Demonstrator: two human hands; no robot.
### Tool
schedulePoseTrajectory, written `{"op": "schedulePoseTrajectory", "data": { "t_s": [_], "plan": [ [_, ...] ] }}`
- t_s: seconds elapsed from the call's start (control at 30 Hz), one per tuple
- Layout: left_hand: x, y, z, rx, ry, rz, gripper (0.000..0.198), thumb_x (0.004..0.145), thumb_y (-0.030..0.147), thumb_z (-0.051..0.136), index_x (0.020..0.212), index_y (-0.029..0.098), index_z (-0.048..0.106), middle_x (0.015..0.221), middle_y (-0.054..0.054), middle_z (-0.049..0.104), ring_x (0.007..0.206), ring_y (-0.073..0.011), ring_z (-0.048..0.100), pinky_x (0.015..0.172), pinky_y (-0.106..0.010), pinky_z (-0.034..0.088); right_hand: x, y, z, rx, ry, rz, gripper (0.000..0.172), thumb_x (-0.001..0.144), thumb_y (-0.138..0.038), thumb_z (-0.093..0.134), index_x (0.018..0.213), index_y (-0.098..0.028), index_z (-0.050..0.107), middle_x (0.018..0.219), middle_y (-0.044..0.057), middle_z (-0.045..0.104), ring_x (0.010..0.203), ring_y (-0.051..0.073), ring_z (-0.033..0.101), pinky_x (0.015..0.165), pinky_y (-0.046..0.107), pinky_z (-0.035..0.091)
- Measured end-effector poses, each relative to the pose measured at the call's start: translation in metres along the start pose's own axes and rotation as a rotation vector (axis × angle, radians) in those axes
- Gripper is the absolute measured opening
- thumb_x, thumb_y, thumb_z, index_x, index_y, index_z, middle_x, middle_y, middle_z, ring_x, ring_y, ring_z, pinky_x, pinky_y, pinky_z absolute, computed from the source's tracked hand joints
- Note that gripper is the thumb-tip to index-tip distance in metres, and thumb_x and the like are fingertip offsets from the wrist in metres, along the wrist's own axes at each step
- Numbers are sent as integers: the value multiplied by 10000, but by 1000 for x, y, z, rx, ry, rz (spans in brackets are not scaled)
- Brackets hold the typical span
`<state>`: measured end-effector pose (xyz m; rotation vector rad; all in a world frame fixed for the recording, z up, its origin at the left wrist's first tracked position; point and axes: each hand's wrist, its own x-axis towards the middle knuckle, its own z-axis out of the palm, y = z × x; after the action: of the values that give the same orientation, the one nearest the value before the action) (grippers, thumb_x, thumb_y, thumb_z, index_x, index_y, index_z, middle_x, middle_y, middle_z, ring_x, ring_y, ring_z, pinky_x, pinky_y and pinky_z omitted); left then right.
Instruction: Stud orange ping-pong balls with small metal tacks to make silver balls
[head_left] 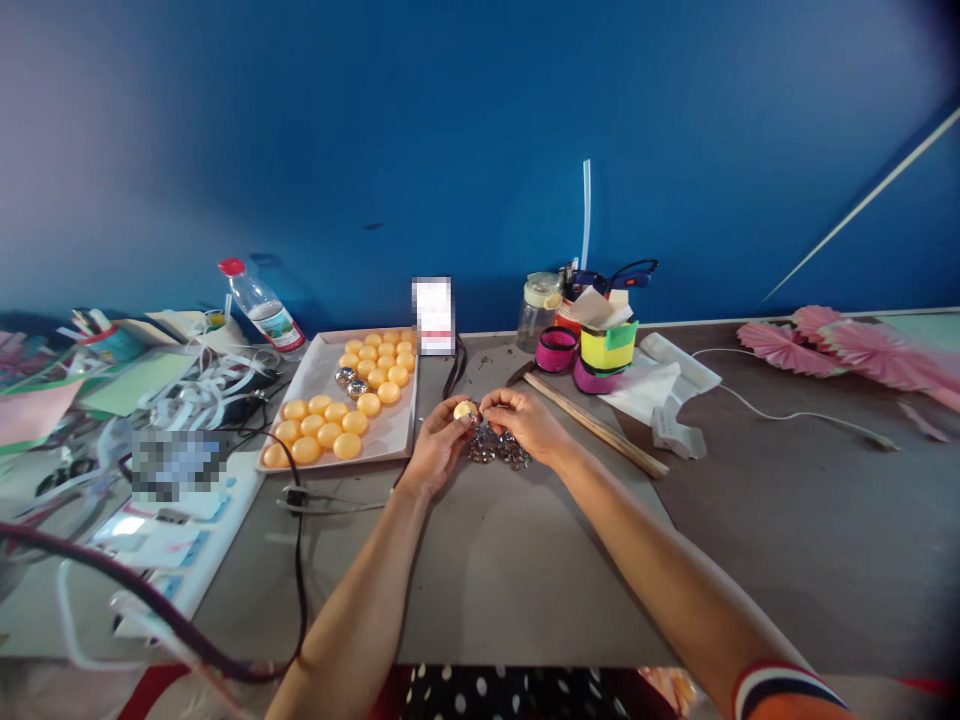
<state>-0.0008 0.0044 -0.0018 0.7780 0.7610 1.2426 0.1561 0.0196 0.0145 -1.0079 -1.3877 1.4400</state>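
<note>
Holds in the left hand (441, 438) a small round yellow piece (465, 409), clamped between thumb and fingers, just above a heap of silvery parts (499, 450) on the grey table (525, 590). In the right hand (526, 422), has thumb and forefinger bent close to each other, at the right side of the piece. Cannot tell at this size: a small part pinched there, or nothing.

Could first of all lose the yellow piece from the left fingertips, because of its round and probably slippery surface. Might then drop it into the heap below and scatter some silvery parts over the table. Might also fumble one such part, by reason of its small size and the narrow room between the two hands.

At the left, has a white tray (316, 372) with many yellow domes (328, 435) and two silvery ones (357, 388) among them. Could disturb their loose rows with a bump on the low rim. Should mind also the dark cable (112, 572), curving near the left forearm (352, 610): could catch it and drag along other things. At the right, has a wooden handle (600, 425) lying near the wrist, and might strike it through a careless wide movement.
</note>
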Motion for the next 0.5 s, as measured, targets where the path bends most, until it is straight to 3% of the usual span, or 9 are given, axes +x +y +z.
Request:
{"op": "schedulePoseTrajectory", "data": {
  "t_s": [0.5],
  "plan": [
    [-1,-5,-3,69,-70,21,434,647,274,768,1042,176,619,911,-11,620,784,-102,562,737,-224,431,-2,-1,0,-46,-23,50,155,710,-320,604,747,-171,581,559,-48,528,547,92,471,571,231,336]
  ]
}}
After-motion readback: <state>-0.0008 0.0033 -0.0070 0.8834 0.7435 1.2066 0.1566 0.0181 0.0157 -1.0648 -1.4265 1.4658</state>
